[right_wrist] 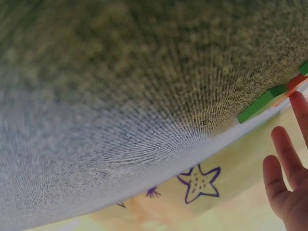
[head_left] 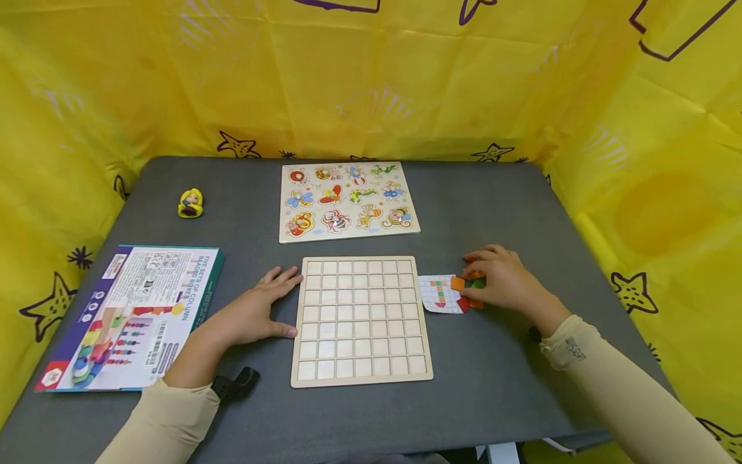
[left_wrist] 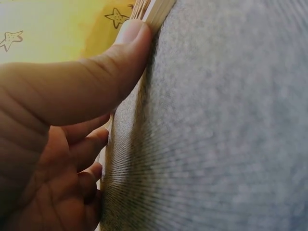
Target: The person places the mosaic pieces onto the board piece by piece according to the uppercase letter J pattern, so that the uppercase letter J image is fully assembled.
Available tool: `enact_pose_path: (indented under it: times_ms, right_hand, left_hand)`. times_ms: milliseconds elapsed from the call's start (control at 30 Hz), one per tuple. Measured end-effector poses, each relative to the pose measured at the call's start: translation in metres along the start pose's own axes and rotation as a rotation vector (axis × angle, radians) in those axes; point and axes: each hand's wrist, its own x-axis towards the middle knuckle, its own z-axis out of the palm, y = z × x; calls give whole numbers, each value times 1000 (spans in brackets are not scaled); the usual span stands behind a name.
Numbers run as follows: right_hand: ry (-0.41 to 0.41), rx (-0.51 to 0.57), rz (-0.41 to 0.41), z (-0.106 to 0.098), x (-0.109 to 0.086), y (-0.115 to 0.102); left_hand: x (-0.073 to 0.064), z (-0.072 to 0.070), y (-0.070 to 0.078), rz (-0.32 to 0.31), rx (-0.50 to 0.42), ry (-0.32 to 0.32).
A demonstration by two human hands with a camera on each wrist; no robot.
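A square wooden grid board (head_left: 364, 314) lies in front of me, its cells bare. My left hand (head_left: 254, 316) rests at its left edge, fingers spread and the thumb against the side; the left wrist view shows the thumb (left_wrist: 127, 53) at the rim. Beside the board's right edge is a small paper card (head_left: 431, 298) with a coloured grid pattern. My right hand (head_left: 503, 280) reaches over small coloured tiles there, partly hiding them. An orange tile (head_left: 457, 283) and a red piece (head_left: 464, 304) overlap the card. In the right wrist view, a fingertip meets an orange-red tile near a green tile (right_wrist: 262, 103).
A puzzle board with insect pictures (head_left: 350, 201) lies behind the grid board. At left is a flat boxed toy set (head_left: 136, 316), with a small yellow-haired figurine (head_left: 190, 203) farther back. Yellow patterned cloth (head_left: 464, 77) surrounds the grey table (head_left: 493, 393).
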Motion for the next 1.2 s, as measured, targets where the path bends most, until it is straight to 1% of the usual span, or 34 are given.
enact_pose_path:
  times_ms: [200,433,700,833,900,1000,1100,1200]
  right_hand:
    - [2,-3,13,1,1,3]
    - [5,4,-40,0,2,5]
    - [-3,54,-49,1,1,11]
    - [11,50,-61,0,2,10]
    - [22,46,-73,-1,2,6]
    - [39,37,-114,-4,5,-4]
    - [54,22,-165,-9,12,-22]
    - [67,6,-210,-11,25,-44]
  left_hand:
    - [0,0,0,-3,-9,-3]
    - [0,0,-2,-3,-14,-6]
    - [1,1,-4,15,-22,-3]
    - [1,1,-4,19,-24,2]
    - [1,2,-5,21,-23,4]
    - [1,2,-5,23,-25,4]
    - [1,2,-5,18,-28,7]
    - [1,2,-4,13,-29,13]
